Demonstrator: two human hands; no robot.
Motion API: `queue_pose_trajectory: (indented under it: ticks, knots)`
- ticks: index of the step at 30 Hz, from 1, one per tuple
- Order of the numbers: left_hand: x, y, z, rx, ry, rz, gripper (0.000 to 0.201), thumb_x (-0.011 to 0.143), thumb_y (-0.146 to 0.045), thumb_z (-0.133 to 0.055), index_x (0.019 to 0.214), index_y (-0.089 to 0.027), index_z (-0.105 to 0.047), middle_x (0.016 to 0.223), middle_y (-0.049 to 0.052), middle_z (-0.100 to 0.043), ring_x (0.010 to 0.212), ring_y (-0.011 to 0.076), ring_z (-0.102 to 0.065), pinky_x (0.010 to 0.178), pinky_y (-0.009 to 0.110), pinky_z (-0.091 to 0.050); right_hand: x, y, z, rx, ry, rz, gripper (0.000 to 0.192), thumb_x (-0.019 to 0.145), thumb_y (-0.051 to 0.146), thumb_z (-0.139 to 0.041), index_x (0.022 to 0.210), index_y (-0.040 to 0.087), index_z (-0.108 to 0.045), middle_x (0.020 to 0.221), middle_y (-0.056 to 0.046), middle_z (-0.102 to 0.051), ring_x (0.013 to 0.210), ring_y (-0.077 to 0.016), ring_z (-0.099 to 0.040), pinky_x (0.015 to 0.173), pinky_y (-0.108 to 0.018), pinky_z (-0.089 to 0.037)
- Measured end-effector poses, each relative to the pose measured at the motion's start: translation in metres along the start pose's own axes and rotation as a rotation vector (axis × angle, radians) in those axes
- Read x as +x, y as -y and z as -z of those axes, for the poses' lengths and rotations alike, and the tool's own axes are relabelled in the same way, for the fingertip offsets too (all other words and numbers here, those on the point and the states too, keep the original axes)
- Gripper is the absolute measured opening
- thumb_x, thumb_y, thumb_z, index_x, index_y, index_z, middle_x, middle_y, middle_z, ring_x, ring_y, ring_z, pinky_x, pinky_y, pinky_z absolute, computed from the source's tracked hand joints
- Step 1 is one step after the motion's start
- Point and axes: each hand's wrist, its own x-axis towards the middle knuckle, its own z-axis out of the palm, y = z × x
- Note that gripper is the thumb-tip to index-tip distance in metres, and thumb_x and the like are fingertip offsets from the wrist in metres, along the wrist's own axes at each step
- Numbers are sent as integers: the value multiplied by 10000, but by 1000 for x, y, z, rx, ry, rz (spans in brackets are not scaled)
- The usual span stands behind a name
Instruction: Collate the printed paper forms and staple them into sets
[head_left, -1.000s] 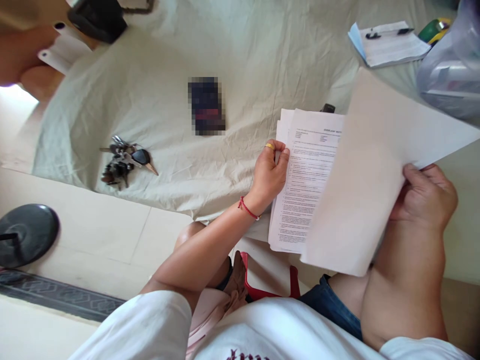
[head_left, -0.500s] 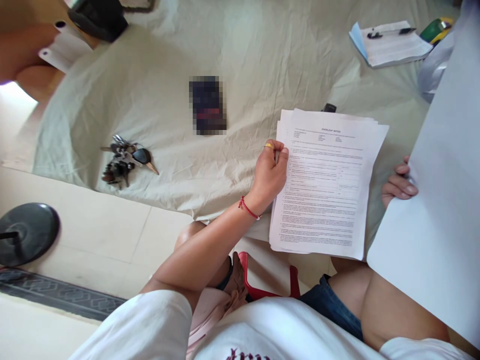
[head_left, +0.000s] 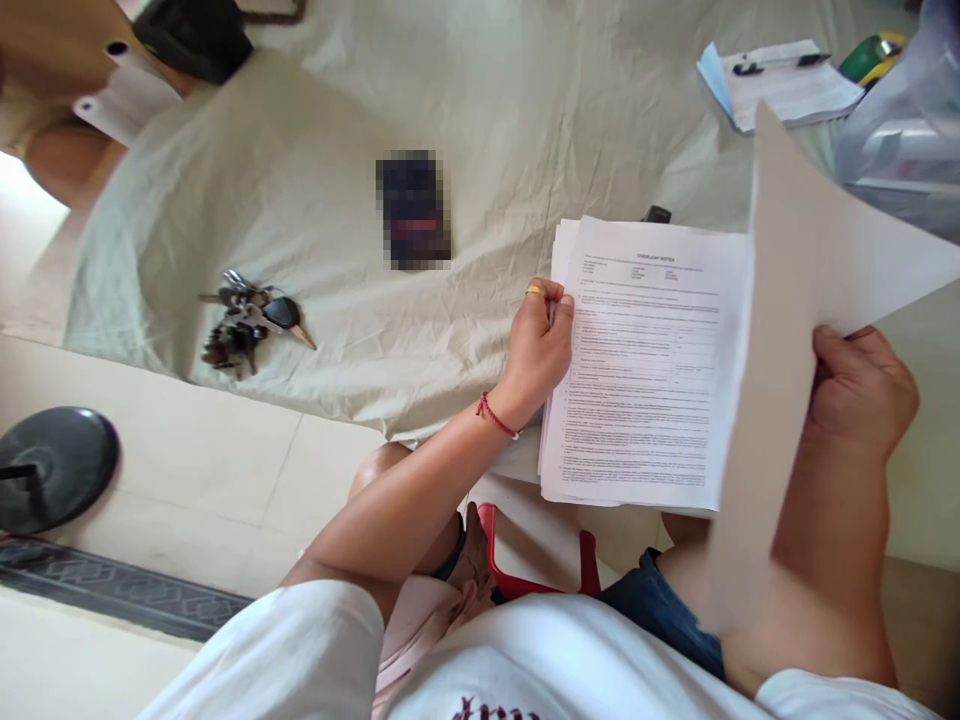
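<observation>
- Paper stack (head_left: 637, 380): white A4-type sheets, printed text w/ a heading on top pg, edges slightly fanned; lies centre-right of frame, on the edge of the cream sheet (head_left: 450, 90), lower part overhanging toward the lap.
- Left hand (head_left: 538, 345): fingers curled together, pinching the stack's left edge; gold ring, red cord at wrist.
- Loose sheet (head_left: 787, 330): blank side to camera, raised nr vertical at right of frame, over the stack's right edge.
- Right hand (head_left: 862, 385): fist clamped on loose sheet's right edge.
- Change vs 0.5 s ago: loose sheet was swung out far right, bluish face showing, only fingertips seen; now swung back inward, whole fist in view. Stack + left hand unmoved.
- Counts: 1 stack in hand, 1 loose sheet, 1 key bunch (head_left: 251, 320) mid-left, 1 blurred dark item (head_left: 412, 210) upper centre, 1 clipboard w/ papers (head_left: 784, 85) upper right, 1 dark round base (head_left: 56, 465) lower left.
</observation>
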Motion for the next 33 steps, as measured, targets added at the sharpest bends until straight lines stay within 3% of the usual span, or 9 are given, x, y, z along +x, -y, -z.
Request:
queue_pose_trajectory:
  ticks: [2,6,12,18,20,22,25,29,33]
  knots:
    - [0,0,0,6,-5,-8,215,1156,-163,-553,968,-253,-504,833,-27,-518,757,148,-501,776,327,-417,-6,12,-17,-171,-45,13,213,644,131,-795,835,214,-841,909,-18,-798,922,-228,-774,925,-470,-701]
    - [0,1,0,10,-13,-7,201,1158,-199,-587,983,-250,-502,826,-29,-519,755,141,-507,774,319,-436,-20,20,-38,-233,-55,4,237,610,153,-761,823,218,-842,879,0,-807,837,-177,-745,969,-442,-690]
    - [-1,0,3,-34,4,48,172,1136,-288,-676,1171,-267,-510,843,-48,-526,741,135,-556,791,312,-463,-25,19,-40,-278,-18,21,281,578,200,-820,859,216,-834,925,-5,-823,869,-179,-736,1017,-451,-664]
    - [-2,-2,2,-38,-16,95,426,1128,-251,-644,1497,-276,-433,877,-38,-620,731,144,-586,726,302,-483,-24,15,-40,-353,-36,92,237,580,235,-828,815,213,-808,866,-26,-795,820,-191,-700,903,-409,-648]
    - [-2,-1,2,-23,-2,81,321,1133,-268,-618,1432,-266,-501,863,-28,-620,773,163,-613,746,307,-501,-26,15,-43,-380,-23,101,251,597,257,-823,845,219,-808,880,-24,-793,835,-199,-699,906,-416,-639]
    - [-2,-1,2,4,44,52,69,1147,-307,-587,1187,-250,-590,873,-4,-626,836,181,-631,786,320,-510,-30,15,-46,-408,-13,104,249,601,277,-819,843,224,-796,849,-8,-775,809,-196,-679,903,-422,-630]
    - [-2,-1,2,54,83,12,293,1157,-368,-582,901,-242,-515,907,19,-628,865,188,-614,815,338,-501,-40,15,-52,-434,27,86,244,627,277,-832,858,212,-790,815,6,-757,769,-173,-641,867,-385,-609]
    - [-2,0,2,80,102,9,315,1099,-369,-708,903,-251,-492,915,17,-621,853,195,-608,799,344,-481,-51,14,-57,-567,128,84,214,756,288,-807,945,191,-784,855,-4,-761,780,-158,-649,845,-358,-578]
    - [0,2,0,108,86,21,248,1071,-220,-701,927,-255,-503,942,20,-641,850,200,-608,812,357,-483,-58,31,-67,-688,123,291,401,770,239,-743,1169,220,-774,1145,-53,-779,983,-198,-729,907,-402,-585]
